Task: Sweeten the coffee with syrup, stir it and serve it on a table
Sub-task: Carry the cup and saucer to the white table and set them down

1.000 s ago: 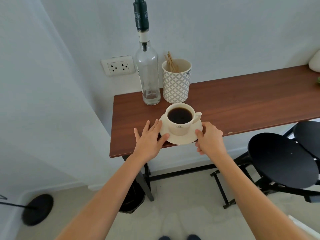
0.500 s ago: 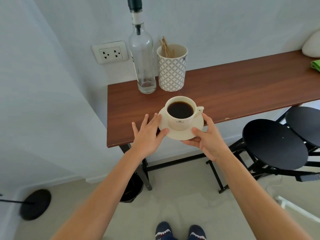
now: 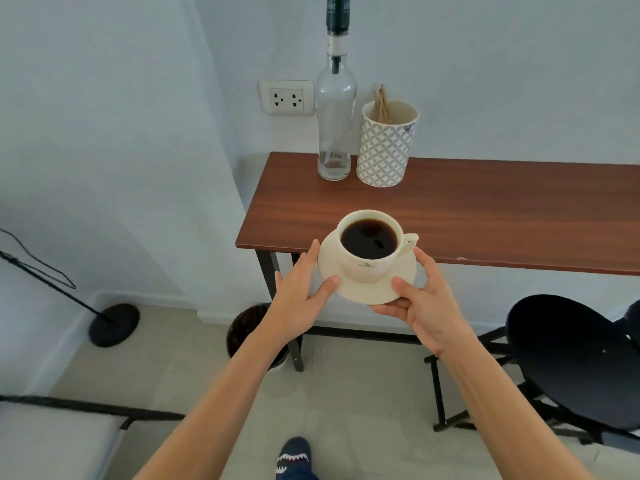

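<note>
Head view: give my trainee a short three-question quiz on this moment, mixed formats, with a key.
1. True or false: the saucer rests flat on the wooden table.
2. Which hand has its thumb on the saucer's rim and its fingers under it? A) left hand B) right hand C) neither
3. Fill in: the wooden stir sticks stand in the patterned ____ beside the glass bottle.

Key
1. False: both hands hold it, with the coffee cup on it, off the table at its near edge.
2. B
3. cup
</note>
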